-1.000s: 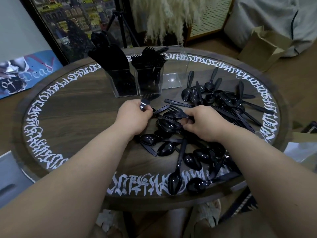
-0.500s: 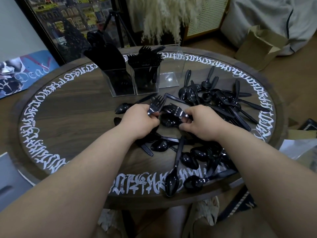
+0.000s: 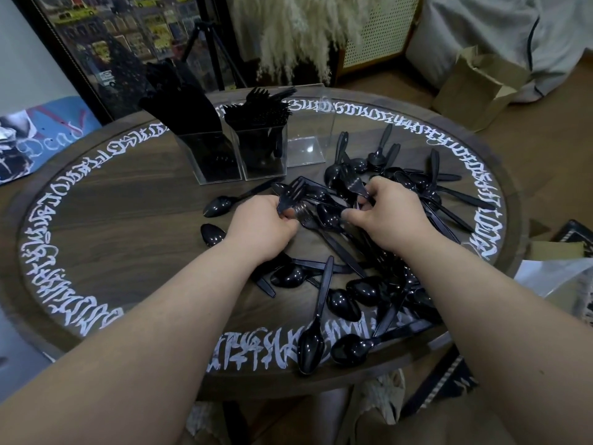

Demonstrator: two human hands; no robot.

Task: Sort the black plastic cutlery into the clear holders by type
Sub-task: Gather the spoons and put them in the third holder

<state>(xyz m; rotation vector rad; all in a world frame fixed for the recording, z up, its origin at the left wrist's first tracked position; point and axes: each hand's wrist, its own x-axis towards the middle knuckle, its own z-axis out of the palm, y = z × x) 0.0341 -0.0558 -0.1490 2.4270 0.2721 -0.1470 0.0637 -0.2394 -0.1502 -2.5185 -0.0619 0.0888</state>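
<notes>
Left hand (image 3: 261, 224) now grips a bunch of black plastic forks (image 3: 290, 195), fingers curled round them, lifted clear of the round dark wooden bench (image 3: 128, 220). Right hand (image 3: 385, 213) has moved up, pinching another black fork (image 3: 354, 187) from the spoon pile (image 3: 401, 187). Next stop, probably the middle clear square holder (image 3: 264, 152).

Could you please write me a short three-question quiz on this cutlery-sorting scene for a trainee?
1. True or false: the rightmost clear holder is packed with spoons.
2. What does the left hand hold: A) forks, B) a knife, C) nothing?
3. Fill in: most loose pieces left on the round table are ____.

Key:
1. False. It looks empty; the middle holder has forks and the left holder is full of black cutlery, seemingly knives.
2. A. It grips forks, tines up; the right hand pinches another fork.
3. Spoons.
</notes>
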